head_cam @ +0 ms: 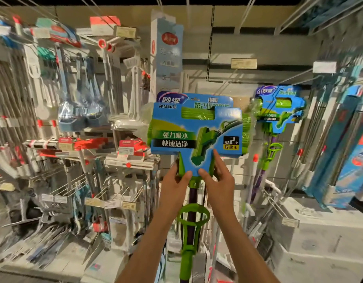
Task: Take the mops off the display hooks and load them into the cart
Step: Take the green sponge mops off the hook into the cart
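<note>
at centre of the cleaning aisle, gripping the sponge mop with both hands just under its blue card sleeve. left hand curling round the left edge of the sleeve's narrow lower part, thumb lying across the front. right hand clasping the right edge, thumb on the card, forefinger reaching up along the side. hanging straight below the hands: purple pole and green squeeze lever. showing to the right, well apart, a second sponge mop in matching packaging, hanging on the display hooks. crowding the left side, blurred brushes and squeegees.
</note>
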Action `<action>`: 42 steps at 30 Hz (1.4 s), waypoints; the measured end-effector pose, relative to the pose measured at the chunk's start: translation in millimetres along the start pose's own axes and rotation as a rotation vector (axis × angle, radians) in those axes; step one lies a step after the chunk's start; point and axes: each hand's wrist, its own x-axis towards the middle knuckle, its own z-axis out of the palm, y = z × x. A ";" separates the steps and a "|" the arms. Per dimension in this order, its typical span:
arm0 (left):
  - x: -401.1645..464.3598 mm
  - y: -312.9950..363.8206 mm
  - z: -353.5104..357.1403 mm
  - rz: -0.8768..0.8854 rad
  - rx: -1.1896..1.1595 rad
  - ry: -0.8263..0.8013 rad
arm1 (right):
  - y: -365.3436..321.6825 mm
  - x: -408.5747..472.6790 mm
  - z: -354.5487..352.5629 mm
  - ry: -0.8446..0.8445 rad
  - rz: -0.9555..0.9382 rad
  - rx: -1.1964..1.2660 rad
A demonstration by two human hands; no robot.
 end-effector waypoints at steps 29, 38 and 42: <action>20.8 -27.8 280.2 0.094 0.108 -0.151 | 41.6 118.4 -259.4 0.023 -0.036 -0.116; 49.2 -33.2 323.9 0.087 0.034 -0.225 | 46.3 152.1 -286.6 0.112 -0.060 -0.149; 79.9 -37.3 338.5 0.115 0.040 -0.234 | 47.3 176.6 -292.7 0.142 -0.085 -0.184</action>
